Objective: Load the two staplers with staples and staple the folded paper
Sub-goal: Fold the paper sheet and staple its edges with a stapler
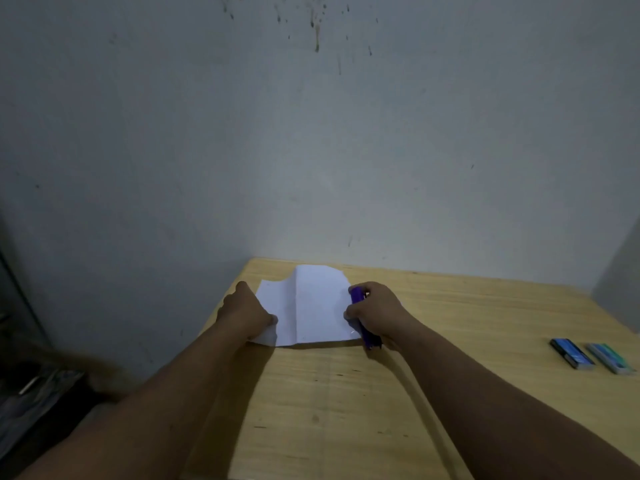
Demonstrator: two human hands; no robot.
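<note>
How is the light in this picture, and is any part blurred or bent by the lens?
Head view: dim, bluish light; the white paper is the brightest thing. The arms cast soft shadows on the wooden table. The purple stapler in the right hand looks slightly smeared, as does the left hand at the paper's edge. The wide lens stretches the forearms towards the corners.

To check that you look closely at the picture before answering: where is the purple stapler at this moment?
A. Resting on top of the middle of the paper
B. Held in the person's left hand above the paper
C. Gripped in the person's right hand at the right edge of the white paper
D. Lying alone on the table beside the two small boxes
C: the right hand is curled round the purple stapler at the right edge of the paper, while the left hand holds the paper's left side.
</note>
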